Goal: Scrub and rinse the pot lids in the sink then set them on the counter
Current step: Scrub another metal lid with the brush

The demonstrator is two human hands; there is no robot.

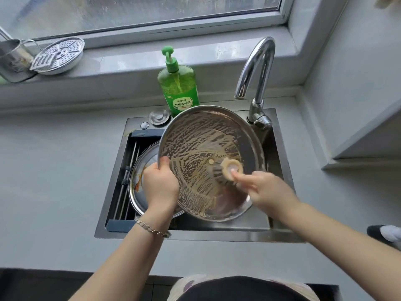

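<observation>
**A:** What does the left hand [160, 185] have?

**B:** It grips the left rim of the large lid [206, 137], with the thumb on the inner face and the fingers wrapped behind the edge. The lid is held tilted over the sink [217, 234]. Its hollow side is turned toward the person and is streaked all over with brownish suds. A chain bracelet [152, 228] sits on that wrist.

**A:** And the right hand [264, 190]?

**B:** It holds a scrub brush [230, 169] by the handle. That hand is blurred, so the fingers seem curled round the handle, but how they lie I cannot tell. The dark bristles press on the lid's inner face, just right of the small fixing at its centre and well to the right of the left hand's grip.

**A:** Any other lid?

**B:** A second lid [141, 170] lies down in the basin, right under the left hand. It is partly covered by the large lid and the wrist, and it has orange-brown smears near its edge. The metal rods of a rack [128, 192] show just left of it.

**A:** What is beyond the hands?

**B:** Past the far rim of the held lid stands a green soap bottle [179, 88] with a pump. To the right of that is the curved chrome faucet [258, 68]. Grey counter [54, 170] spreads to the left of the gripping hand. Far off on the windowsill, a perforated steamer plate [60, 55] leans beside a metal cup [13, 59].
</observation>
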